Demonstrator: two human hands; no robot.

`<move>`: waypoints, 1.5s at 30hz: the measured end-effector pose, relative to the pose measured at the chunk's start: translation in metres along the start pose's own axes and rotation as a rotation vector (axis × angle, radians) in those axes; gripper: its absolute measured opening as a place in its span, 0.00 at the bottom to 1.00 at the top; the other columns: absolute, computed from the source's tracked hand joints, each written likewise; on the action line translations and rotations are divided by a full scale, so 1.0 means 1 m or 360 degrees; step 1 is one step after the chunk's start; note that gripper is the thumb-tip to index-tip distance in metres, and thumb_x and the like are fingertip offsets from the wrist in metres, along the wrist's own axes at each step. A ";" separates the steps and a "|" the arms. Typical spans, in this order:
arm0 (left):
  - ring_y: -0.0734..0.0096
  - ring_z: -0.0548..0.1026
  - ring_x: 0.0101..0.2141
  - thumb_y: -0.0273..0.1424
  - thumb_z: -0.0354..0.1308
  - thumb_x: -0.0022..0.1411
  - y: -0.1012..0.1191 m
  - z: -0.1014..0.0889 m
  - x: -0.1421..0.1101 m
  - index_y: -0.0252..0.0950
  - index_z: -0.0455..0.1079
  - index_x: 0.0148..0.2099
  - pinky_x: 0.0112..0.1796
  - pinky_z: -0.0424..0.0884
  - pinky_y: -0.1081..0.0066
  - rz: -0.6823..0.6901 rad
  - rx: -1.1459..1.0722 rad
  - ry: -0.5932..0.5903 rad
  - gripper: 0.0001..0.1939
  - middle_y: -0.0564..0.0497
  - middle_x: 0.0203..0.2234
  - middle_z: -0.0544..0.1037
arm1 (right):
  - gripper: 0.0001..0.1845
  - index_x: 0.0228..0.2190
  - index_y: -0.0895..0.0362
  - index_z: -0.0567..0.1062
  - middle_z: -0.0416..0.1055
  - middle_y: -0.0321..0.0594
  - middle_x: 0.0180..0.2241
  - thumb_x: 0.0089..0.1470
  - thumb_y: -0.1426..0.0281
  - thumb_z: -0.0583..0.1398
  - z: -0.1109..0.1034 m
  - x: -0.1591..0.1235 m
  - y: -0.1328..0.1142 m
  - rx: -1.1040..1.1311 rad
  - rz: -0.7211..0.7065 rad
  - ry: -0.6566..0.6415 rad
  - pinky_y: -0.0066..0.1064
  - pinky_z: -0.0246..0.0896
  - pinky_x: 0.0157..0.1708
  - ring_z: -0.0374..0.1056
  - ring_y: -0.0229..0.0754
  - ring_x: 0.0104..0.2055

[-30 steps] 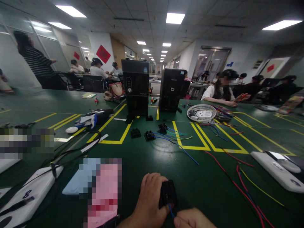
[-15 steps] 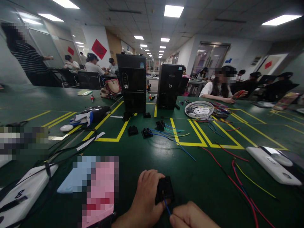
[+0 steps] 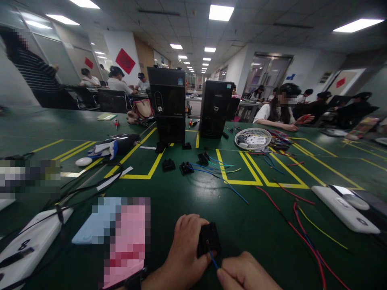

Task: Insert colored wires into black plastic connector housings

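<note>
Two bare hands work at the near edge of a green workbench [image 3: 250, 209], and everything here sits relative to the black plastic connector [image 3: 208, 240] that the left hand [image 3: 184, 253] grips. That hand is clenched around the connector's left side, with its fingers [image 3: 187, 229] wrapped over the casing, and a dark wristband [image 3: 133, 280] shows on its wrist. A short blue wire [image 3: 213, 259] comes out of the connector's lower edge. The right hand [image 3: 244, 274] sits just right of and below the connector, its fingertips closed at the wire's lower end, apparently pinching it.

Left of the connector lies a pixelated blue and pink object [image 3: 121, 241], too blurred to identify. Farther left are a white board [image 3: 33, 241] and loose black cables [image 3: 90, 187]. To the right, red wires [image 3: 302, 235] and a yellow wire [image 3: 323, 229] lie on the bench, with a white board [image 3: 344, 213] beyond them.

Straight ahead of the connector, three small black connectors [image 3: 186, 168] sit among blue and green wires [image 3: 211, 169]. Beyond them stand two black computer towers [image 3: 166, 105], with a round white basket [image 3: 252, 139] to their right. Farther off to the right, a seated co-worker [image 3: 273, 114] has both arms at the bench.
</note>
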State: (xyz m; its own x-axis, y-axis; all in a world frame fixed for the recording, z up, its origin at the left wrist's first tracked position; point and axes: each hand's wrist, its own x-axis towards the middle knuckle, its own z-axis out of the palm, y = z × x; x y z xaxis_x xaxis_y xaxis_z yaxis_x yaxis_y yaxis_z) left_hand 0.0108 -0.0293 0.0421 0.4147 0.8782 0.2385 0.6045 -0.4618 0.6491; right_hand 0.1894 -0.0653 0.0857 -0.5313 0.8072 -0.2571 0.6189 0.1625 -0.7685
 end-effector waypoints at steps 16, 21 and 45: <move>0.49 0.66 0.51 0.25 0.61 0.47 -0.008 0.005 -0.001 0.39 0.64 0.50 0.54 0.56 0.43 0.0067 0.0013 -0.0016 0.25 0.45 0.46 0.71 | 0.22 0.13 0.56 0.51 0.42 0.25 0.13 0.54 0.68 0.53 0.004 0.008 0.014 0.0100 -0.0069 -0.0096 0.24 0.33 0.15 0.40 0.29 0.16; 0.48 0.65 0.52 0.27 0.61 0.50 -0.009 0.004 -0.001 0.39 0.63 0.51 0.54 0.55 0.42 0.0074 0.0009 -0.0022 0.25 0.45 0.48 0.70 | 0.24 0.09 0.59 0.50 0.39 0.24 0.11 0.43 0.81 0.59 0.010 0.014 0.015 -0.0290 0.0112 -0.0288 0.27 0.31 0.18 0.37 0.28 0.16; 0.51 0.63 0.51 0.24 0.61 0.49 -0.001 -0.002 -0.002 0.36 0.64 0.50 0.55 0.54 0.47 0.0028 -0.0052 -0.0049 0.24 0.44 0.46 0.69 | 0.22 0.14 0.54 0.53 0.46 0.28 0.14 0.56 0.60 0.47 -0.007 -0.003 0.010 -0.0028 0.0095 0.0112 0.26 0.37 0.17 0.45 0.32 0.17</move>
State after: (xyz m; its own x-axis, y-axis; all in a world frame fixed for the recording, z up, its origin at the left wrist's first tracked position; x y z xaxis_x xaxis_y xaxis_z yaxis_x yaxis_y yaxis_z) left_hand 0.0085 -0.0301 0.0425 0.4463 0.8654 0.2280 0.5747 -0.4724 0.6683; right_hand 0.2009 -0.0620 0.0832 -0.4515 0.8536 -0.2596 0.6584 0.1224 -0.7426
